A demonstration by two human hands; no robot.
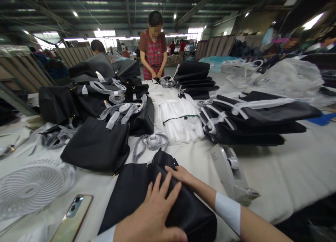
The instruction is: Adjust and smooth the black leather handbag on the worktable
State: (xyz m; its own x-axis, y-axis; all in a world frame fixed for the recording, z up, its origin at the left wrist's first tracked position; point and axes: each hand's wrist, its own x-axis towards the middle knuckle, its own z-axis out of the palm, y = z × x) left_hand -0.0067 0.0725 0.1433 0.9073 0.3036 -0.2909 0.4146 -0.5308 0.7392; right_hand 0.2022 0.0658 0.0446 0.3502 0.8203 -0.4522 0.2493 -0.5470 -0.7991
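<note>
From the head camera, both of the person's hands rest on a black bag (136, 196) lying flat at the near edge of the white-covered surface (288, 172), directly in front of the person. The left hand (152, 214) lies palm down on the bag's middle, its fingers (164, 187) spread open and pressed flat on the black material, gripping nothing. The right hand (181, 175) comes in from the right, a white cuff (228, 211) around the forearm, and sits at the bag's upper end near its gathered top; its fingers are laid loosely over the material, and it cannot be told whether they pinch it. Just left of the bag a phone (72, 217) lies on its face with the camera lenses up, and beyond it lies a white fan (31, 189) with a round grille. Just right of the bag stands a grey tape dispenser (231, 175), near the right forearm. Behind the bag another black bag (97, 147) lies flat, with wrapped grey handles, and a loose wrapped strap (151, 144) coils between the two. Farther back, a bundle of white foam strips (178, 121) sits in the middle of the surface, between a heap of black bags (105, 91) on the left and a stack of flat black bags (257, 119) with white-wrapped handles on the right. At the far end another person in a red checked apron (153, 53) stands with both hands on something small at the surface's edge, beside another stack of black bags (195, 79).
</note>
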